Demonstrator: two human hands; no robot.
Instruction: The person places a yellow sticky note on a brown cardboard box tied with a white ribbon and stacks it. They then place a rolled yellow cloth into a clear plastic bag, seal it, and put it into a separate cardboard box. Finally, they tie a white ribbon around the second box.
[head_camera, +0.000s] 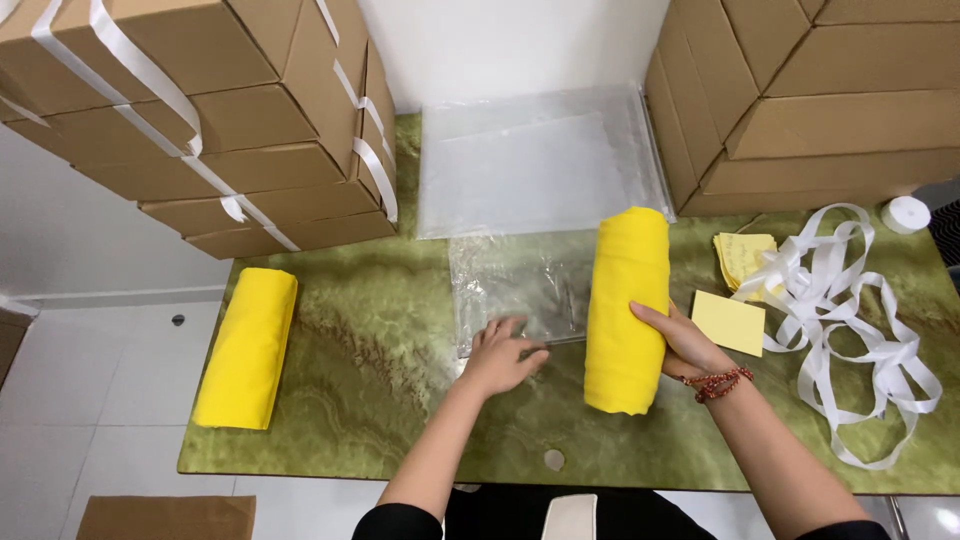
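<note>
A rolled yellow cloth (627, 300) lies lengthwise on the green marbled table (380, 400). My right hand (685, 345) rests on the roll's near right side, fingers curled around it. My left hand (503, 352) presses on the near edge of a clear plastic bag (520, 285) that lies flat just left of the roll. A second yellow roll (248, 347) lies apart at the table's left edge.
A stack of clear plastic bags (535, 160) lies at the back. Taped cardboard boxes (200, 110) stand at back left, plain boxes (800, 90) at back right. Yellow cards (730, 322), loose white ribbon (850, 330) and a ribbon spool (906, 213) lie at right.
</note>
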